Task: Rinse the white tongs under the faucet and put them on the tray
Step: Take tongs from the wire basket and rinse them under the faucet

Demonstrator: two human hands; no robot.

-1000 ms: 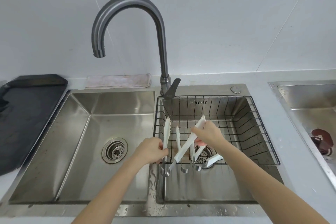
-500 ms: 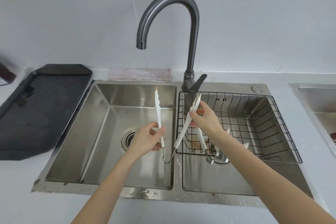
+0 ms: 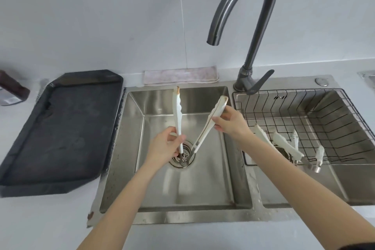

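- Left hand [image 3: 165,147]: fingers [image 3: 178,139] pinched around the lower part of one arm of the white tongs [image 3: 203,134], just above the metal hinge.
- Right hand [image 3: 230,121]: fingers [image 3: 218,121] closed on the other arm, higher up, near its tip.
- Tongs held spread in a V between the two hands. Hinge lowest, below and between the fingers, over the drain [image 3: 183,158]. Both tips point up and away; left arm near upright, right arm leaning out to the right. Long axis of each arm runs hinge to tip.
- Brownish stain at the left tip; right tip looks marked too.
- Handling, as a guess: light, stiff plastic arms on a springy metal hinge; likely slick when wet. Best held mid-arm or near the hinge, leaving the scalloped tips free for the water.
- Beyond the fingers, above and right: faucet [image 3: 243,6], spout over the left sink [image 3: 227,168]; no water seen running. Its lever [image 3: 258,83] sits just past the right hand.
- Right of the right hand: wire basket [image 3: 334,111] holding more white tongs.
- Left of the left hand: dark tray [image 3: 60,128] on the bench [image 3: 40,219], well apart.
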